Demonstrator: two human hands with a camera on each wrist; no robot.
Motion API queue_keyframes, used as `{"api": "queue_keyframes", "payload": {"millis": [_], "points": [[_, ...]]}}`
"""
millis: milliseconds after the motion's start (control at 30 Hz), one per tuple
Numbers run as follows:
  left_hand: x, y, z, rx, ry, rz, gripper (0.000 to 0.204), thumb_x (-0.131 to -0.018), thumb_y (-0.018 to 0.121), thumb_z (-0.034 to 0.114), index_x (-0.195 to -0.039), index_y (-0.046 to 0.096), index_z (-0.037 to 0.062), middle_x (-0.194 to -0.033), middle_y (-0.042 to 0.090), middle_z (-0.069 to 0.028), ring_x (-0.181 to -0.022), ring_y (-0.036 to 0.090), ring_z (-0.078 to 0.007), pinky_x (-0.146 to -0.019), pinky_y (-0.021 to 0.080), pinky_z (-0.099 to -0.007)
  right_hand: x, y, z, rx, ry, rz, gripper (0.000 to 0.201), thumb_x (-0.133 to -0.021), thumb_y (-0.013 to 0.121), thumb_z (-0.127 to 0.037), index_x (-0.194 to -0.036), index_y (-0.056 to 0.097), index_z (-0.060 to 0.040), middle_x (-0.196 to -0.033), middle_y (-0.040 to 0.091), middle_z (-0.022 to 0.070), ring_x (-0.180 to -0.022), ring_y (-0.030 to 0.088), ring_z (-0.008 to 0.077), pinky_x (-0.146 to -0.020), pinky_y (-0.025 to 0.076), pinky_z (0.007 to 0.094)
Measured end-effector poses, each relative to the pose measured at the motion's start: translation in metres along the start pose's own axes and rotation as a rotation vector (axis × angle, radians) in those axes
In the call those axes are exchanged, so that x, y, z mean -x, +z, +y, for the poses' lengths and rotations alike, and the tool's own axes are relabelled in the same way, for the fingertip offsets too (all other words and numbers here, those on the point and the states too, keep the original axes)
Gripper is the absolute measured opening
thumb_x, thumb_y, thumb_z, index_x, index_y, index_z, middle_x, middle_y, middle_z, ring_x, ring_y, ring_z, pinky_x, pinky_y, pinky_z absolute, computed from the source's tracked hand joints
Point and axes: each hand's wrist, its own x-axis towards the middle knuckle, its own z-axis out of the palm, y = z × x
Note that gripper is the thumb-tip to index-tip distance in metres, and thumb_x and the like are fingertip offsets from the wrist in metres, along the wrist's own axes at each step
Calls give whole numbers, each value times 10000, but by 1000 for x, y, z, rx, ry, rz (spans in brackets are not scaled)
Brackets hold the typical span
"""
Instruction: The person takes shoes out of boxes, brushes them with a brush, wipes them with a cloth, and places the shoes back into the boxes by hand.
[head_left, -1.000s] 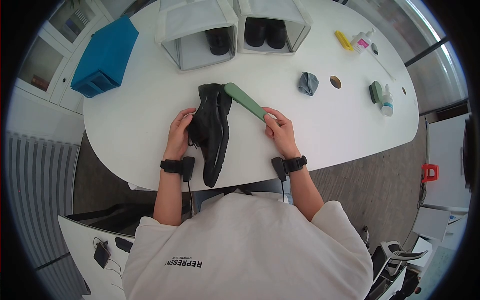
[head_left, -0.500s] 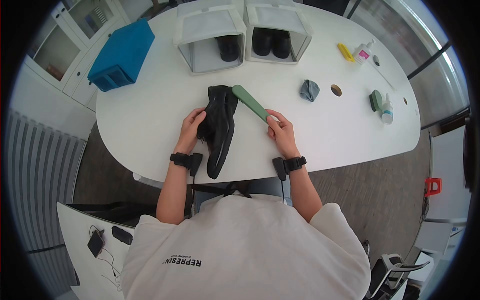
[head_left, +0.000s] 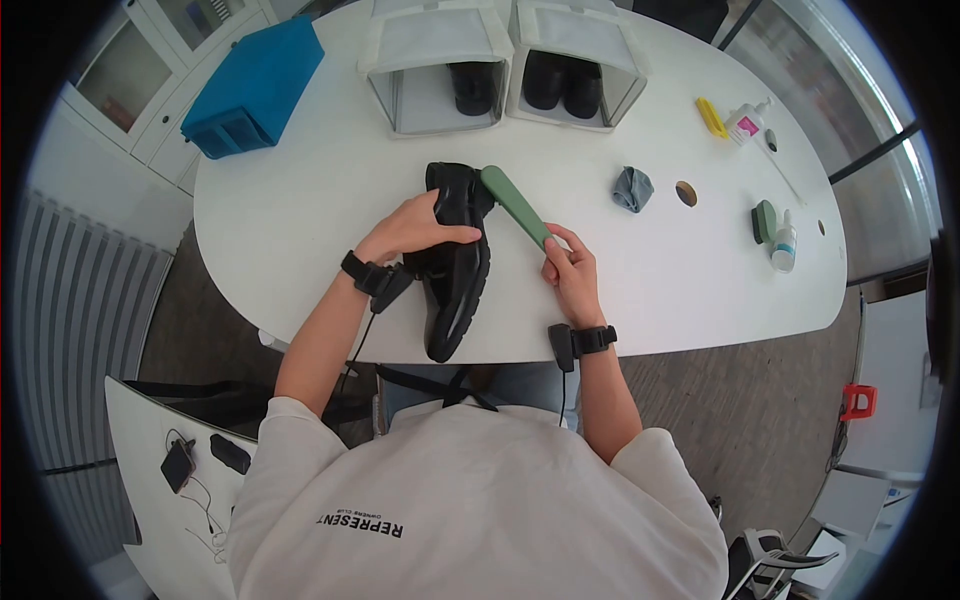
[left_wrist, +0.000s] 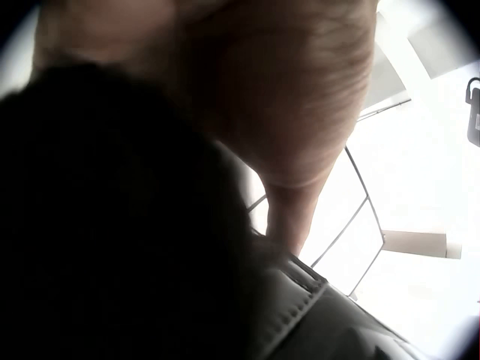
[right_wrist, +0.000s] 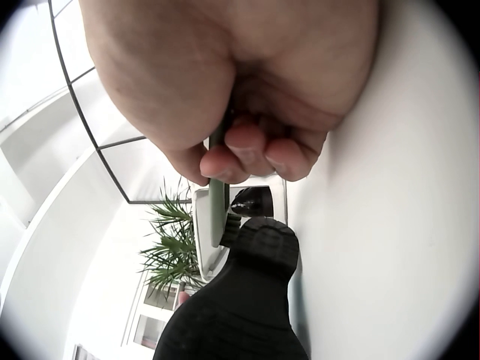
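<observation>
A black leather shoe (head_left: 458,305) lies on its side near the table's front edge, toe toward the person. My left hand (head_left: 410,227) grips it around the opening, thumb across the upper; its other fingers are largely hidden by the shoe. In the left wrist view the thumb presses the stitched leather (left_wrist: 289,315). With curled fingers my right hand (head_left: 574,282) holds a green-handled brush (head_left: 516,205) by the end of its handle. The brush head is at the heel, and in the right wrist view its dark bristles (right_wrist: 231,231) meet the heel beside the ridged sole (right_wrist: 262,244).
Two white open-fronted boxes (head_left: 440,40) at the back hold black shoes (head_left: 562,85). Back left stands a blue fabric case (head_left: 255,90). To the right are a grey cloth (head_left: 632,190), another green brush (head_left: 764,222), a spray bottle (head_left: 784,250), a pump bottle (head_left: 746,124) and a yellow item (head_left: 711,117).
My left hand has moved from the shoe's lace side up over its opening, the thumb now across the upper. The right hand keeps the brush at the heel.
</observation>
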Motion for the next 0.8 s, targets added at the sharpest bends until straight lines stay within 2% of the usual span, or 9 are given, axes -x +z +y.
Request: {"api": "queue_keyframes", "payload": {"millis": [100,200,233,267,333,367,433,567,800], "points": [[-1,0,4,8,-16,20,579,-713,799,318,-1114,575,-35,-1016,636,-111,-919,601,-169,-836,484,-286,1,-3,1,-75,10,17,315,-931,604,-172,-1208,570,-25,-585,460,-52,-525,372,44,-487,278,212],[-2,11,-16,384,27,-71,459,-743,785,207,-1098,590,-9,-1021,643,-70,-937,598,-138,-852,476,-275,1,-3,0,-129,33,4,311,-939,580,-118,-1225,537,-2,-594,418,-56,-522,335,53,-506,286,224],[0,17,-21,382,31,-68,459,-743,785,207,-1098,590,-9,-1021,643,-70,-937,598,-138,-852,476,-275,1,-6,1,-221,34,-3,310,-935,581,-104,-1225,538,-4,-603,417,-55,-521,336,55,-510,290,227],[1,23,-24,530,51,-77,481,-744,789,207,-1115,578,-14,-1039,638,-68,-953,596,-141,-868,471,-278,1,-8,2,-312,36,-7,310,-930,582,-89,-1226,538,-6,-612,415,-54,-520,336,57,-513,294,229],[0,35,-40,788,89,-146,552,-762,783,251,-1170,537,-28,-1094,620,-68,-1000,587,-143,-913,456,-289,0,-11,4,-367,30,-7,317,-923,585,-73,-1229,536,-8,-619,415,-53,-518,337,58,-514,296,229],[-3,41,-51,789,89,-150,552,-762,783,251,-1170,537,-28,-1094,620,-68,-1000,587,-143,-913,456,-289,0,-11,4,-421,27,-11,325,-916,587,-56,-1232,533,-10,-626,416,-52,-517,338,60,-515,298,229],[-6,52,-64,1015,119,-158,576,-781,767,312,-1182,529,-26,-1108,618,-75,-1007,587,-148,-919,455,-301,-1,-13,3,-431,36,-28,343,-903,603,-42,-1236,529,-4,-635,437,-47,-513,347,58,-518,302,232],[-3,57,-72,1051,93,-98,601,-793,750,366,-1189,521,-24,-1117,616,-77,-1014,588,-154,-925,450,-307,-3,-13,2,-444,72,-41,360,-887,616,-18,-1235,524,8,-641,458,-41,-510,355,55,-521,305,236],[-3,60,-73,906,139,-223,664,-732,807,367,-1184,532,-34,-1113,623,-77,-1025,584,-152,-933,440,-296,-3,-14,4,-448,58,-46,361,-890,614,-22,-1237,521,13,-632,455,-40,-508,350,55,-521,304,235]]}}
